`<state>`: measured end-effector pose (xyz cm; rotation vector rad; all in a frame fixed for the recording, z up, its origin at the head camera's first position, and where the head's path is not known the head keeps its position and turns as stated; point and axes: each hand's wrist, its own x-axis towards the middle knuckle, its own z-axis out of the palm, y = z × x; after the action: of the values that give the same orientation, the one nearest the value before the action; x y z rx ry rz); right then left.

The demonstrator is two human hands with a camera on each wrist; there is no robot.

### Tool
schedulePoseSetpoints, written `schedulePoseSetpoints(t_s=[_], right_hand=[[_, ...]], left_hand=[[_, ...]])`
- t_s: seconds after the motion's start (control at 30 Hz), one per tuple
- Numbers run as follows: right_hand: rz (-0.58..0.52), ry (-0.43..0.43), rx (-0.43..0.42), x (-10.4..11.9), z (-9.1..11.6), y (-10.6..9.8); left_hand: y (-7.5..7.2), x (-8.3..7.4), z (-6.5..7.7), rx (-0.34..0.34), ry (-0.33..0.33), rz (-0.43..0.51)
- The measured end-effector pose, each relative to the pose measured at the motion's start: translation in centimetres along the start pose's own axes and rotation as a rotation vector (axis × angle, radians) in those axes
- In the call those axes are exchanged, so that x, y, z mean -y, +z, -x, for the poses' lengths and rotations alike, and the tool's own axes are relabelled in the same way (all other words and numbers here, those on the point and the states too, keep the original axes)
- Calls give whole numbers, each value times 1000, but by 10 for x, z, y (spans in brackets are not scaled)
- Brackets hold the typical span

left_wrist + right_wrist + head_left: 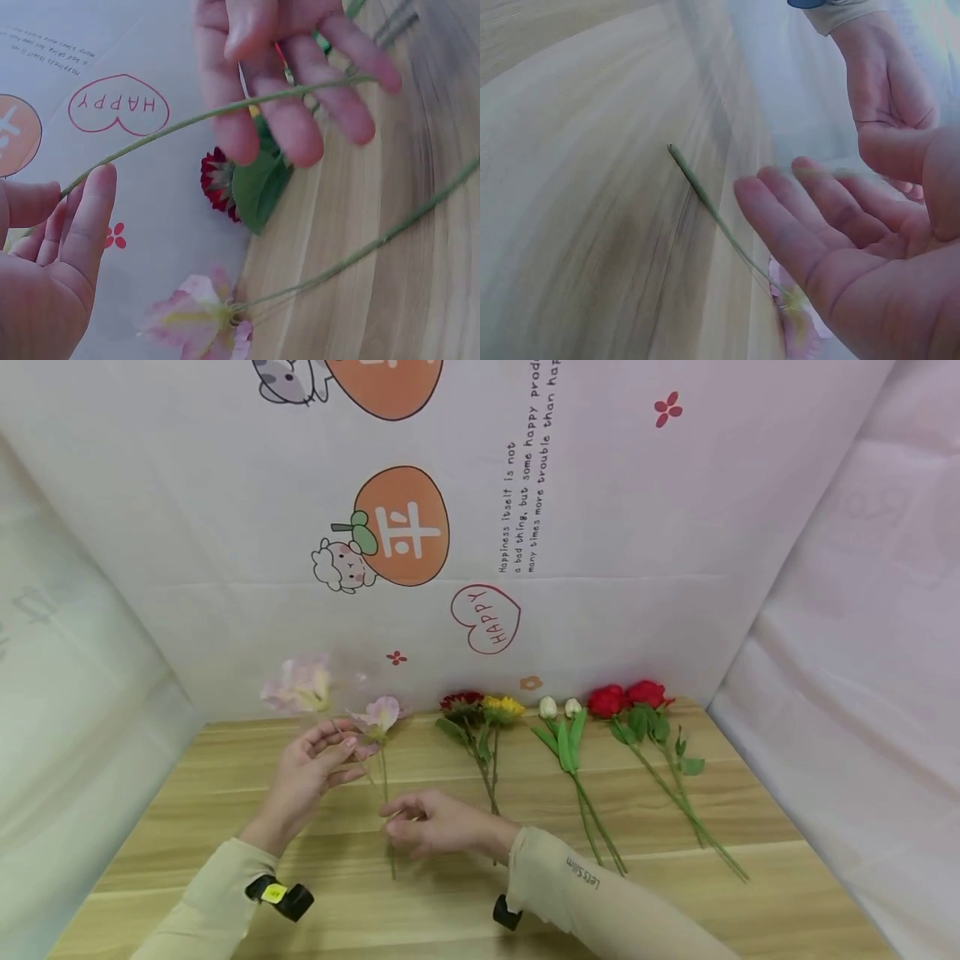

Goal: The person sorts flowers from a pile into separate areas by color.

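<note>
My left hand (309, 774) pinches the thin green stem (202, 116) of an artificial pink flower (298, 685), between thumb and fingers. Its pale bloom stands raised above the table's far left edge, slightly blurred. The stem's lower end passes across the fingers of my right hand (442, 824), which are loosely extended and not closed round it in the left wrist view. A second pink flower (381, 716) lies on the table below the hands, its bloom toward the back wall and its stem (697, 187) pointing toward me.
Along the wooden table (315, 885) to the right lie a dark red flower (460, 702) with a yellow flower (502, 707), two white tulips (548, 707) and two red roses (607, 701), stems crossed. A printed white cloth (600, 568) hangs behind the table.
</note>
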<state>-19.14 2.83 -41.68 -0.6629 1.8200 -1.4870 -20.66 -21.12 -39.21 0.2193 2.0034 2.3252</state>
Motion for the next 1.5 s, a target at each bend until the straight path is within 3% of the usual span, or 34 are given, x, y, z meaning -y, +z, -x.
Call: schedulePoseSetpoints(t_s=[0.1,0.23,0.6,0.97,1.23,1.5], right_hand=[[-42,-19,-39,-2,0,1],[-71,-27,-92,-3,-1,2],[80,-74,-198,-9,-7,11],[-212,-66,-262,-14,-19,34],[-330,-5,-314,-26,-32,27],[-361,73,-337,-31,-39,16]], left_hand=[[1,2,0,16,9,46],[0,2,0,16,0,36],[7,2,-6,12,19,-125],[21,6,-20,27,3,-274],[12,12,-21,1,74,-627],[-1,28,-20,34,-11,-604]])
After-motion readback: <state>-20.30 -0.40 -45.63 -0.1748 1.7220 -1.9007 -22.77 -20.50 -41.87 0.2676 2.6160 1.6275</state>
